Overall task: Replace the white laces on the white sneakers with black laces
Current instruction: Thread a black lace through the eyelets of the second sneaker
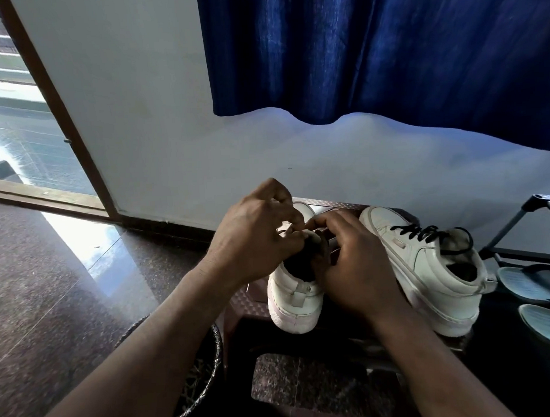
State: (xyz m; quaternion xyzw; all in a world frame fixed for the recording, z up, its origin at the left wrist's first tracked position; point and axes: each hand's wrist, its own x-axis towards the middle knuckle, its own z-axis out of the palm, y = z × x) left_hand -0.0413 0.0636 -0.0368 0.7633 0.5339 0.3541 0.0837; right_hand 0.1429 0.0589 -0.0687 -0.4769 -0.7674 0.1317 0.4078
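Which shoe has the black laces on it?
The right sneaker: black laces crisscross its top. The left sneaker, held by the left hand and right hand, shows none.

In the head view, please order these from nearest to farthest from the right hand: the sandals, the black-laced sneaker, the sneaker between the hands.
1. The sneaker between the hands: at the fingers of the right hand, just to its left.
2. The black-laced sneaker: beside the hand, on its right.
3. The sandals: far right, beyond that sneaker.
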